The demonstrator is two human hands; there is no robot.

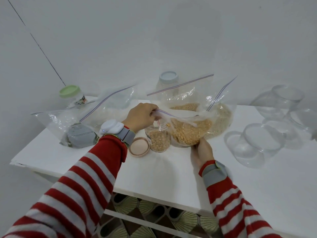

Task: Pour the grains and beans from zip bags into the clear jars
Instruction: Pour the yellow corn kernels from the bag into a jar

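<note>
No legible text; label on green-lidded jar [72, 96] blurred; small jar [158, 140] label unreadable.

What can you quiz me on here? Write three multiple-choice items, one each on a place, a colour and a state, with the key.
1. Where is the peach lid relative to the open jar?
A) screwed onto it
B) on the table, left of it
C) inside it

2. What colour is the back-left jar's lid?
A) green
B) red
C) black

3. What is the left hand doing?
A) lying flat on the table
B) lifting a lid
C) pinching the zip bag's mouth over the open jar

Key: B, the lid lies beside the jar. A, its cap is pale green. C, the fingers curl on the zip strip.
</note>
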